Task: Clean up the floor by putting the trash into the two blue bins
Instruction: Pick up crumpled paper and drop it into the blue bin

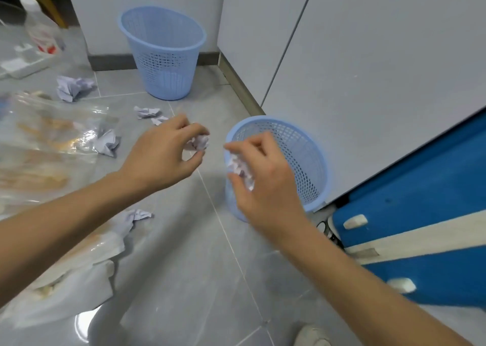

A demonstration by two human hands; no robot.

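Observation:
Two blue mesh bins stand on the grey tiled floor: a far bin (pixel 164 53) by the wall and a near bin (pixel 302 156) beside the white cabinet. My left hand (pixel 163 156) pinches a small crumpled paper ball (pixel 198 142) just left of the near bin. My right hand (pixel 265 182) grips a second crumpled paper wad (pixel 240 169) at the near bin's front rim. Loose crumpled papers lie on the floor, among them a large ball (pixel 72 87), a mid-floor ball (pixel 147 112), a wad (pixel 107 143) against the plastic bags, and a crumpled sheet (pixel 136 218) under my left forearm.
Clear plastic bags (pixel 47 135) with yellowish contents cover the floor at left, with white bags (pixel 65 287) nearer me. A plastic bottle (pixel 42 29) and a white tray (pixel 23 64) lie at far left. A blue and white object (pixel 420 214) leans at right. A shoe toe (pixel 311 336) shows at the bottom.

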